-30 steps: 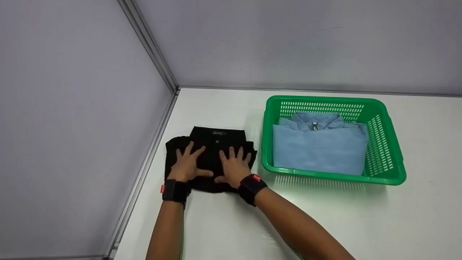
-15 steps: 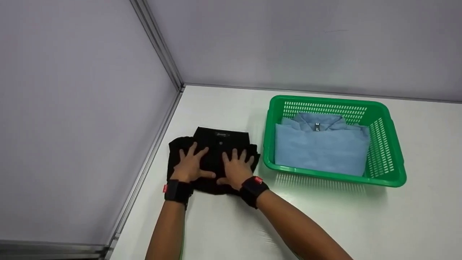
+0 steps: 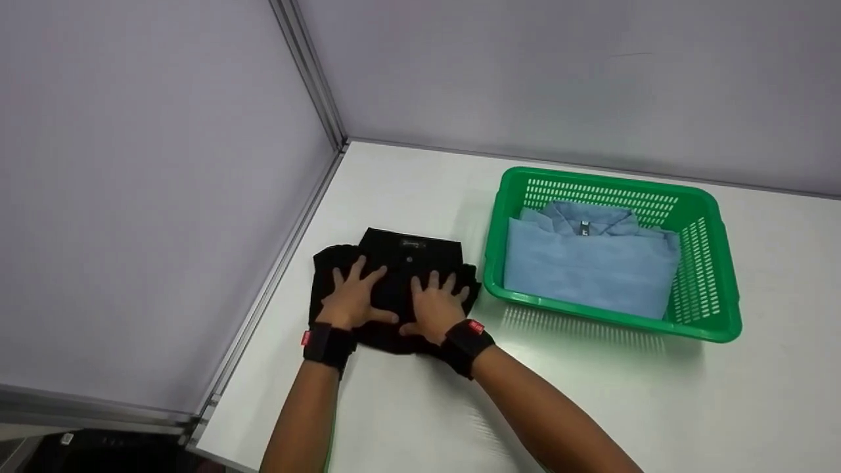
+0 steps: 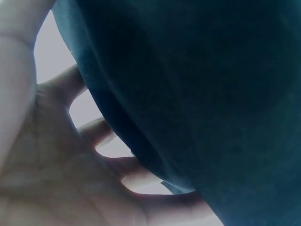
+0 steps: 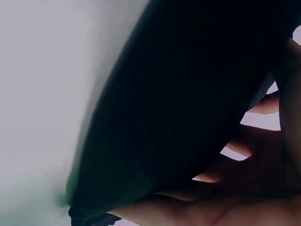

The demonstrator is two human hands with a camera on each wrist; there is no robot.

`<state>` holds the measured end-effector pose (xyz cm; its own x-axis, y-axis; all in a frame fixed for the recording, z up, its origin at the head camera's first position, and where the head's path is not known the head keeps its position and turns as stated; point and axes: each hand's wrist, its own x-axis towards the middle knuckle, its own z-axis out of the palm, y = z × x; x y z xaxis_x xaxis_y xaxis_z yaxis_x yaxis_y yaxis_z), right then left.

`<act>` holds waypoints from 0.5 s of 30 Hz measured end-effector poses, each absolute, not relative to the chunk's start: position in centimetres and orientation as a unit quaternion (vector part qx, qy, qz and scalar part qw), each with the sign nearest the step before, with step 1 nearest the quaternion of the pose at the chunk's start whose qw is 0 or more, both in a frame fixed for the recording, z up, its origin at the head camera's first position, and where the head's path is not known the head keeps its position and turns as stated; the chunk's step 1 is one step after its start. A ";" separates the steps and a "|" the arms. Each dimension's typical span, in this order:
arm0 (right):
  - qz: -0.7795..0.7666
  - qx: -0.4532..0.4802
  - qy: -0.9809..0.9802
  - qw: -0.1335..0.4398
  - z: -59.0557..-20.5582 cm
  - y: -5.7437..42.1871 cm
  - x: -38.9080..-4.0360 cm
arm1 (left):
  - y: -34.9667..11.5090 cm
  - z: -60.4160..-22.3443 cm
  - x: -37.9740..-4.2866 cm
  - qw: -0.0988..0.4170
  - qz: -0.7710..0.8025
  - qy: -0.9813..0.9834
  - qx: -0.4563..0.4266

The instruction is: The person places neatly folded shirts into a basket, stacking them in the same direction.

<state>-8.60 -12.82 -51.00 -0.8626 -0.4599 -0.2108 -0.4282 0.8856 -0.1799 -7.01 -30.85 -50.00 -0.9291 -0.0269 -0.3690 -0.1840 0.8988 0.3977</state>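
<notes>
A black band with a red tag is worn on each wrist. The left hand and the right hand are rested, fingers extended and spread, on a folded black shirt. The shirt is laid on a white table, its collar turned away from the person. Just beside it, to the right, a green basket is stood, in which a folded blue shirt is contained. The table is bordered by grey walls at its far and left edges.
</notes>
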 end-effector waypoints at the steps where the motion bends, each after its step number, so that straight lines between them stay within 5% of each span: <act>1: -0.064 -0.231 0.962 0.127 -50.9 -12.7 -8.5 | -30.8 -50.0 -6.9 0.180 0.218 0.958 -0.055; 15: -0.054 -0.241 0.961 0.122 -50.7 -12.0 -6.6 | -30.0 -50.1 -4.9 0.172 0.211 0.961 -0.054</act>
